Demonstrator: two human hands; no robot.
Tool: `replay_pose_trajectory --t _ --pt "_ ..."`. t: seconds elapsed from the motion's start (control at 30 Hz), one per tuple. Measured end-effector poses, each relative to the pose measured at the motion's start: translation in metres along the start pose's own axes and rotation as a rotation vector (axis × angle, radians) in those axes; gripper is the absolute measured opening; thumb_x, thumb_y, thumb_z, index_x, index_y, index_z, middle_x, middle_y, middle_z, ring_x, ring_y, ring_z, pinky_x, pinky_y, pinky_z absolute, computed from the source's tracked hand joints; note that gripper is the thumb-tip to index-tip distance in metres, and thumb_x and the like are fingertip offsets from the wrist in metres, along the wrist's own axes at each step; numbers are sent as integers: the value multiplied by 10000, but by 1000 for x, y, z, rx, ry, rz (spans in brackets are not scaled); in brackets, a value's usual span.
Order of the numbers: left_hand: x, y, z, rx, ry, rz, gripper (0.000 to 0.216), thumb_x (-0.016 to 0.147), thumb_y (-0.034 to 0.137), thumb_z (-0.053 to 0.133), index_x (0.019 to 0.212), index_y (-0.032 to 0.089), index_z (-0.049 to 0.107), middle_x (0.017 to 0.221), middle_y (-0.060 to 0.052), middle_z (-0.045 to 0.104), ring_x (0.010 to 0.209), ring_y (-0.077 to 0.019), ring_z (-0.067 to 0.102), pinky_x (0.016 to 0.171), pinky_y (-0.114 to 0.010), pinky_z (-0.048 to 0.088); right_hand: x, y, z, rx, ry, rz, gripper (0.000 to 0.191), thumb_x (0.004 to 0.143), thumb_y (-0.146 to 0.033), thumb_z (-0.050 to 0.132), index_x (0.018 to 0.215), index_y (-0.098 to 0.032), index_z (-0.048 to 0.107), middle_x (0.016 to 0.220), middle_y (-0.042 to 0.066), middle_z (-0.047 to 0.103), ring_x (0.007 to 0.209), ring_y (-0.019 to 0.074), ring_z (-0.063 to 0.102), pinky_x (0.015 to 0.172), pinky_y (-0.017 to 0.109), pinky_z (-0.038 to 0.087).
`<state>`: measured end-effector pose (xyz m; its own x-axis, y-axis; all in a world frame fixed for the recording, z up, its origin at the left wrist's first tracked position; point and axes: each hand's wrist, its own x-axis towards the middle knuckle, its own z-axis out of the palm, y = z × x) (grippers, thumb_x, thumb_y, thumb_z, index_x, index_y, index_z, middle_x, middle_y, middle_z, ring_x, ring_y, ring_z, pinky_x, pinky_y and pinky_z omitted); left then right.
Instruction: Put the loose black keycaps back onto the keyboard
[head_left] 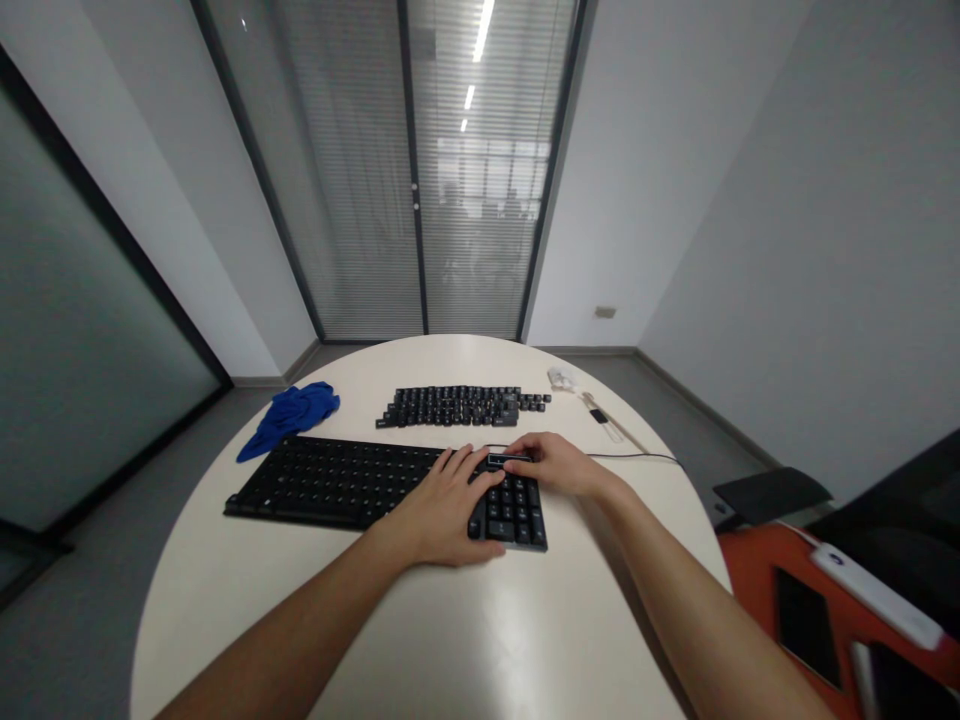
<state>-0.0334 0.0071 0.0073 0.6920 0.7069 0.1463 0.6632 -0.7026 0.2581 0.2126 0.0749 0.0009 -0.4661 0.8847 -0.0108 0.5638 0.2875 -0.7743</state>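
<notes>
In the head view, a black keyboard lies across the middle of the round, pale desk, well in from the left and right edges. Its keys carry small pale legends, too tiny to read; a small light mark near its left end is equally illegible. The keyboard's long axis runs left to right, the right end angled slightly toward the near side, with the number pad at that right end. Most of the body left of the number pad appears stripped of keycaps. The left hand lies palm down over the right part of the keyboard, fingers spread, thumb by its near edge, with nothing visibly gripped. The right hand is partly closed, its bent fingers at a light-outlined strip on the far right corner of the keyboard; whether it pinches anything I cannot tell. Toward the desk's far edge, loose keycaps sit in rows parallel to the keyboard, their lettering unreadable. A blue cloth lies bunched near the left edge. Near the far right edge are a clear plastic bag, a wire-looped tool and a thin stick; a dark cable runs out to the right edge.
</notes>
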Motion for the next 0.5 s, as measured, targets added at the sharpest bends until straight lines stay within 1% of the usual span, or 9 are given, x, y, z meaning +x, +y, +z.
replay_pose_trajectory --t 0.07,0.13,0.2,0.23,0.3,0.33,0.4,0.5 --pt "0 1 1 7 -3 -2 876 746 594 737 1467 199 437 1618 -175 291 1490 -421 244 1211 -596 194 1 3 -6 -63 109 -17 316 898 -439 617 952 -159 755 874 59 760 800 207 674 755 319 502" --pt "1 1 2 8 -2 -9 884 751 588 727 1480 205 407 1626 -163 279 1496 -413 236 1217 -590 185 3 10 -14 -182 305 -1 288 925 -395 568 947 -171 747 861 58 750 770 197 658 730 307 483" --pt "1 1 3 7 -11 -18 922 752 592 715 1503 191 361 1631 -161 271 1505 -406 214 1224 -580 172 5 20 -22 -307 496 55 257 917 -342 567 1031 -183 733 893 58 741 755 189 646 716 297 466" --pt "1 1 3 9 -17 -23 942 752 597 708 1513 180 340 1633 -164 268 1509 -404 202 1228 -574 165 7 27 -25 -345 544 103 270 910 -318 570 1097 -189 716 929 60 738 747 182 641 709 292 462" --pt "1 1 4 11 -25 -27 970 755 609 698 1525 163 312 1636 -170 260 1515 -400 187 1235 -563 151 10 40 -30 -383 588 184 367 889 -264 582 1242 -189 651 1036 72 725 766 171 641 716 281 464" --pt "1 1 4 11 -24 -27 973 758 613 694 1528 163 306 1638 -169 258 1516 -398 185 1238 -559 144 12 47 -31 -406 577 216 425 879 -247 590 1298 -181 613 1075 79 717 790 170 645 741 279 469" --pt "1 1 5 10 -19 -24 972 761 619 690 1531 166 304 1640 -165 258 1517 -396 187 1241 -560 131 16 57 -32 -445 559 270 495 876 -238 585 1366 -169 558 1091 85 711 836 181 652 759 279 475" --pt "2 0 6 12 -16 -21 973 759 627 686 1531 172 306 1640 -161 259 1517 -400 187 1242 -569 118 23 65 -33 -482 551 302 570 877 -215 552 1441 -160 486 1119 102 698 904 212 658 797 294 481"
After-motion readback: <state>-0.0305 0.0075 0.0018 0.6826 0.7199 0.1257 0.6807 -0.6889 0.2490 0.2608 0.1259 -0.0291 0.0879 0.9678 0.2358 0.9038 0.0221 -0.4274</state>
